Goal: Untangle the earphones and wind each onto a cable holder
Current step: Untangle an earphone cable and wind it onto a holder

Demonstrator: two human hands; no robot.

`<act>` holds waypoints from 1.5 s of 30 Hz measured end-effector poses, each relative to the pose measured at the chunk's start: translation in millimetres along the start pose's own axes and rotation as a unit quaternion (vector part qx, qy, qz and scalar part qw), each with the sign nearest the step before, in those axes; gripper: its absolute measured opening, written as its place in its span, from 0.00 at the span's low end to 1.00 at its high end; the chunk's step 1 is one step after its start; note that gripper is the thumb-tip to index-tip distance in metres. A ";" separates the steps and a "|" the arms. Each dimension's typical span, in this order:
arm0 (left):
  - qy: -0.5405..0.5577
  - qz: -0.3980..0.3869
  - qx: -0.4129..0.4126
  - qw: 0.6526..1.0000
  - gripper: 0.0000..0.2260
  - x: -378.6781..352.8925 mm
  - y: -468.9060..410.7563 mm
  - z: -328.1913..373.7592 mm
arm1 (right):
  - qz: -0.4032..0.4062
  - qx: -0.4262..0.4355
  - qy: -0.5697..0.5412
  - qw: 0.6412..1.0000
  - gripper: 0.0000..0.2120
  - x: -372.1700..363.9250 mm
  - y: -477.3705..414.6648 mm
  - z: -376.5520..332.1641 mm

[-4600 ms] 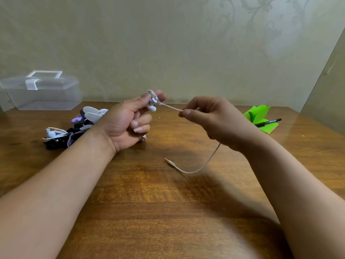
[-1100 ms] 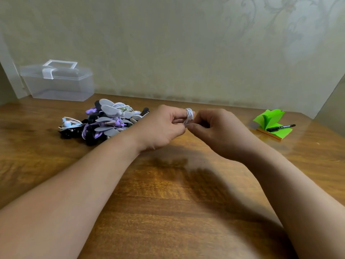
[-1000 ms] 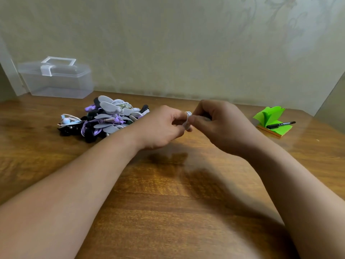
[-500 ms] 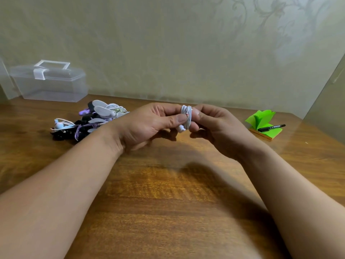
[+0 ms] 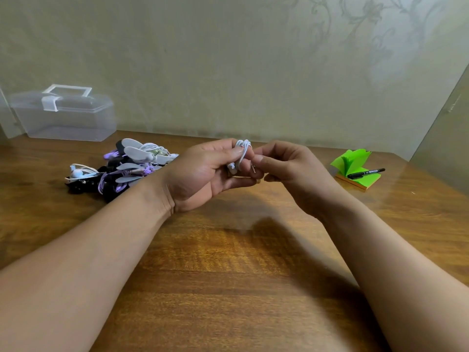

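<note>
My left hand (image 5: 203, 171) grips a white earphone cable (image 5: 242, 152) wound into a tight bundle, held above the middle of the wooden table (image 5: 228, 275). One white earbud hangs at the bundle's lower end. My right hand (image 5: 286, 166) meets it from the right and pinches the cable's metal plug end between thumb and forefinger. Whether a holder sits inside the bundle is hidden by my fingers. A pile of earphones (image 5: 119, 171), white, purple and black, wound on grey and black holders, lies on the table to the left.
A clear plastic box (image 5: 63, 115) with a white handle stands at the back left against the wall. A green sticky-note pad (image 5: 355, 168) with a black pen (image 5: 365, 173) on it lies at the back right.
The loose white cable that hung between my hands is now wound into a bundle in my left hand. Over the last second my hands turned, showing the bundle and the plug end.
</note>
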State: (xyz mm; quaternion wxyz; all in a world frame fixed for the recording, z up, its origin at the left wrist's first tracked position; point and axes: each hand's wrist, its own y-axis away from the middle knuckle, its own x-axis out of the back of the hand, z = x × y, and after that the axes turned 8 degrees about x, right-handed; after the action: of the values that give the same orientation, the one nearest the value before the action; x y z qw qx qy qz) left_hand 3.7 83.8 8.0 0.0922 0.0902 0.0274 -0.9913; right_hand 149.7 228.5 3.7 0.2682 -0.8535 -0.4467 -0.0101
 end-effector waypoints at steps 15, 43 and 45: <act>0.066 -0.014 0.016 0.998 0.09 -5.9 0.2 -1.4 | -0.047 -0.078 -0.077 0.993 0.04 3.0 -1.8 -5.1; 0.043 0.005 0.048 0.998 0.11 -6.8 -4.5 -6.3 | 0.029 -0.274 0.457 0.846 0.17 69.0 -1.3 27.9; 0.041 0.018 0.048 0.998 0.12 -6.3 -4.2 -6.8 | 0.026 -0.238 0.417 0.877 0.07 60.5 -3.9 25.7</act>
State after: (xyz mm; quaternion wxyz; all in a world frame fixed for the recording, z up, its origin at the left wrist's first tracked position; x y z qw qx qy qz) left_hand 10.2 89.5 2.7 0.1042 0.1354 -0.0180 -0.9851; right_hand 177.3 288.1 -1.1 0.2186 -0.8194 -0.2552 -0.4643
